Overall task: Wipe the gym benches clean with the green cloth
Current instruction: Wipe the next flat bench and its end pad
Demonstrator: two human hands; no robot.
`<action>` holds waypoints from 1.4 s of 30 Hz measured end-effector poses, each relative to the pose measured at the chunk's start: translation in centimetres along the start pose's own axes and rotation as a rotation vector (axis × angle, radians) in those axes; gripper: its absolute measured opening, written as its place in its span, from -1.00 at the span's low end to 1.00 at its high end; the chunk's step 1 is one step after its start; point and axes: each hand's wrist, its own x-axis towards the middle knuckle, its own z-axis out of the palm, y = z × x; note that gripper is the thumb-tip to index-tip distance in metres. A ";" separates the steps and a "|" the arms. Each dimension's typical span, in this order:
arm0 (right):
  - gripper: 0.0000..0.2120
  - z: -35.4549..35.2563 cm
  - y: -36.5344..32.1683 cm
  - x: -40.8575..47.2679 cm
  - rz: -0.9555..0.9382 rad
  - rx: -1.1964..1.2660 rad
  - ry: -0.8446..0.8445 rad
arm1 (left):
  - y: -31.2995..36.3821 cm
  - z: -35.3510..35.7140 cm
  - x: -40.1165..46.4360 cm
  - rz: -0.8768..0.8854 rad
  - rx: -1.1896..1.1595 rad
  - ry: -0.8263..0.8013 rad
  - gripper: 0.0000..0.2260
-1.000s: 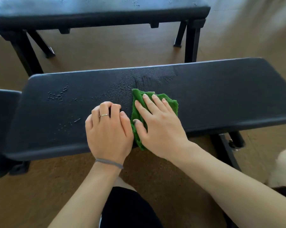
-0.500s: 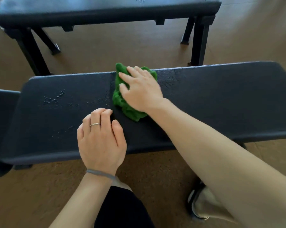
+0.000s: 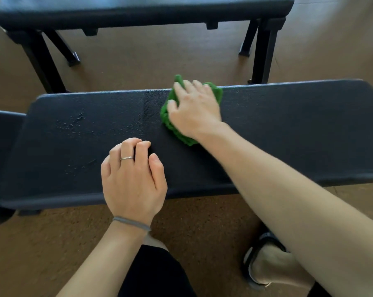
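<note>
While your right hand point(image 3: 195, 110) presses the green cloth point(image 3: 177, 129) flat under spread fingers at the far edge of the near bench point(image 3: 288, 129), your left hand point(image 3: 133, 181) rests on the near side of the same pad, fingers curled under and grasping nothing. Compared with half a second ago, the cloth and right hand sit further to your right along that far edge; a second ago both were at the near side, just beside the left hand. The left hand has not shifted. Water droplets point(image 3: 74, 123) remain on the pad's left portion (the stretch nearest the cloth looks streaked). A second bench point(image 3: 138, 11) stands beyond, apart from the first. A sandalled foot point(image 3: 267, 264) shows on the floor point(image 3: 159, 58).
</note>
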 end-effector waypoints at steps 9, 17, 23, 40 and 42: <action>-0.52 -2.5 8.3 -1.9 0.107 0.104 0.076 | 0.0 0.0 0.0 -0.009 -0.010 -0.001 -0.66; -0.37 -0.7 1.6 -1.9 0.043 0.050 0.026 | 0.3 0.1 0.0 0.008 -0.008 0.010 -0.68; -0.47 -0.6 1.9 -8.8 -0.150 0.157 -0.019 | 0.1 -0.1 0.1 0.012 -0.011 -0.014 -0.68; -0.38 0.7 0.9 -15.6 -0.310 -0.007 -0.033 | -10.1 -2.8 4.5 -0.202 -0.029 -0.022 -0.71; -0.40 0.8 0.6 -14.9 -0.309 -0.011 -0.006 | -10.0 -2.4 4.5 -0.208 -0.049 -0.049 -0.70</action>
